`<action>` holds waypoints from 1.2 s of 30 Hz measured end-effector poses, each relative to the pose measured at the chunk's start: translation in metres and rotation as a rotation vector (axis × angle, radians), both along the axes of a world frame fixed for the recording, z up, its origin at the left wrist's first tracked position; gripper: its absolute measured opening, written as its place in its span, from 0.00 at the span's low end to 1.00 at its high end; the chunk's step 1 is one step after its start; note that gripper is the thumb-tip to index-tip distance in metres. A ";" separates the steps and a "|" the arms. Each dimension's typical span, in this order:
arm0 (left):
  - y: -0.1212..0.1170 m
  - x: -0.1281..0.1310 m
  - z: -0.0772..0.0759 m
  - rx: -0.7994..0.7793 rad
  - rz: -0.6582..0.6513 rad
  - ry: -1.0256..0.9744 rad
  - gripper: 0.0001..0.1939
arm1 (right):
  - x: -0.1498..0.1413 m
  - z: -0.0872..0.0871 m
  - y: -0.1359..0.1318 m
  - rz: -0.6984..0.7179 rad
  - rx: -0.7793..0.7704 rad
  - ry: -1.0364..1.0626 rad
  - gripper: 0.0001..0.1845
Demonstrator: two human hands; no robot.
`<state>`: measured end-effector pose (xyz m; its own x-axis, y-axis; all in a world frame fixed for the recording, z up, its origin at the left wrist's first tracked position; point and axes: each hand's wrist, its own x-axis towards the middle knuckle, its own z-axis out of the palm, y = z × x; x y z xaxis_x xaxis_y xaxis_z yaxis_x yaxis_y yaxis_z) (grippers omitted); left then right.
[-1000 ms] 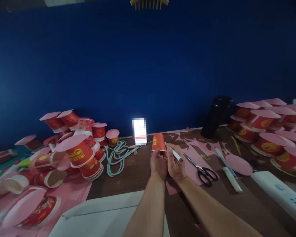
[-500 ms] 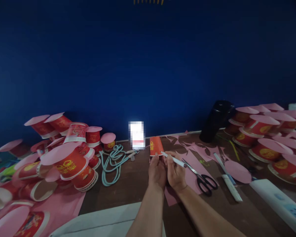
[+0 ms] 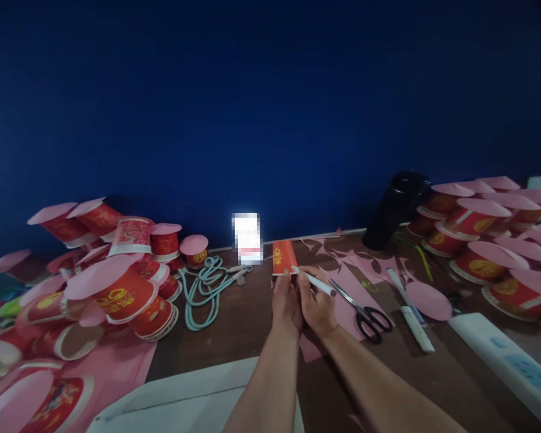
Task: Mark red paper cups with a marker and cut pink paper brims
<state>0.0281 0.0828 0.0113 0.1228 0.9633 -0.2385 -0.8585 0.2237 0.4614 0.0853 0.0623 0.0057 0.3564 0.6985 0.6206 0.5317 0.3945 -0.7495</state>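
Observation:
My left hand (image 3: 285, 305) is closed round the lower rim of an upside-down red paper cup (image 3: 284, 257) with yellow print, standing on a pink paper sheet (image 3: 342, 300) on the brown table. My right hand (image 3: 316, 307) sits right beside it, pinching a white pen (image 3: 314, 281) whose tip touches the cup's right edge. Both hands are pressed close together at the table's middle.
Black-handled scissors (image 3: 364, 313) lie just right of my hands, with white pens (image 3: 411, 310) and a pink paper disc (image 3: 428, 300) beyond. Red cups capped with pink discs pile up at left (image 3: 112, 288) and right (image 3: 482, 240). A teal cord (image 3: 205, 288), a black bottle (image 3: 399, 207) and a white power strip (image 3: 505, 367) also lie about.
The camera view shifted slightly. My hands, the cup and the pen stay together in nearly the same pose; the pen tip remains against the cup's edge.

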 end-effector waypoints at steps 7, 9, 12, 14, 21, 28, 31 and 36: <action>0.000 0.003 0.002 0.007 0.018 0.111 0.15 | 0.001 0.001 0.003 0.002 0.000 0.009 0.09; 0.001 0.003 0.002 0.003 0.025 0.157 0.16 | 0.001 0.002 0.003 0.005 0.006 0.003 0.09; 0.002 0.003 0.002 -0.007 0.037 0.211 0.15 | 0.001 0.002 0.005 -0.004 0.011 -0.004 0.09; 0.003 0.004 0.001 -0.007 0.037 0.200 0.15 | 0.002 0.002 0.006 -0.016 0.005 -0.010 0.09; 0.003 0.005 -0.001 -0.003 0.030 0.129 0.13 | 0.003 0.003 0.006 -0.055 0.007 -0.044 0.10; 0.005 0.006 -0.004 0.000 0.025 0.083 0.11 | 0.002 0.003 0.005 -0.033 -0.008 -0.047 0.09; 0.004 0.007 -0.006 -0.006 -0.005 0.105 0.09 | 0.002 0.001 0.006 0.004 -0.022 -0.029 0.09; 0.003 0.007 -0.009 0.015 -0.014 0.109 0.09 | 0.003 0.001 0.008 0.010 -0.006 -0.046 0.11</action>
<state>0.0353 0.0855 0.0023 0.1106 0.9652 -0.2371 -0.7996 0.2281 0.5556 0.0885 0.0701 0.0067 0.3203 0.7057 0.6320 0.5620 0.3955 -0.7265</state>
